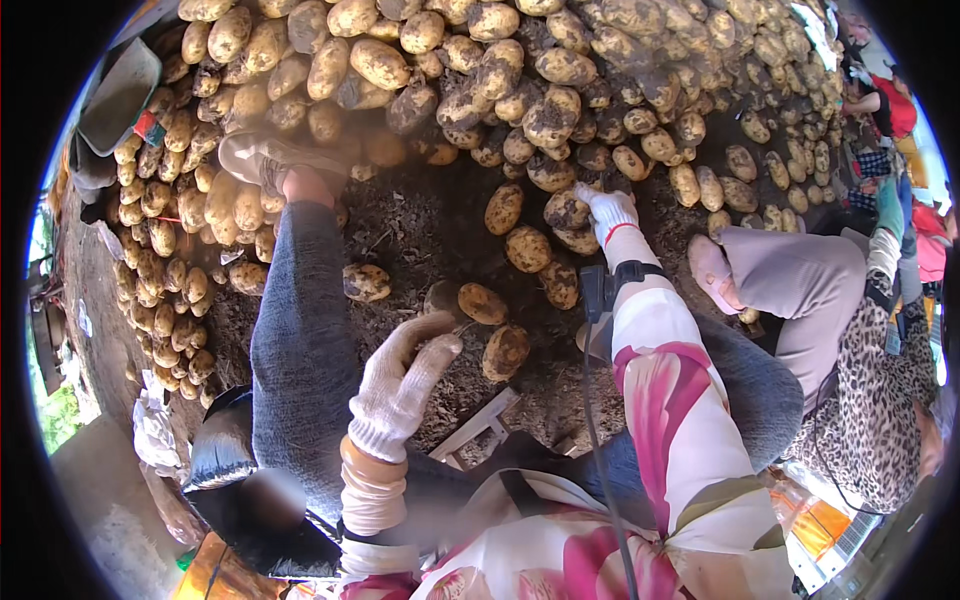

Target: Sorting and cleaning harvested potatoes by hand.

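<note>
My left hand (pixel 405 382), in a cream knit glove, hovers with bent fingers over the soil; I see nothing in the gap between thumb and fingers. Just beyond its fingertips lie a soil-marked potato (pixel 482 304) and a browner potato (pixel 506 352). My right hand (pixel 613 214), gloved in white with a red cuff edge, reaches to the near edge of the potato heap (pixel 555 116). Its thumb is against or just above a dirty potato (pixel 567 209); its fingertips are hidden, so a grip cannot be made out. More loose potatoes (pixel 528 249) lie between the hands.
A grey plastic tub (pixel 120 97) stands at the upper left. My shoe (pixel 259 161) rests among potatoes. A wooden frame piece (pixel 476 427) lies below my left hand. Close on the right sits a person in leopard print (pixel 862 375); a dark cable (pixel 600 450) hangs along my right arm.
</note>
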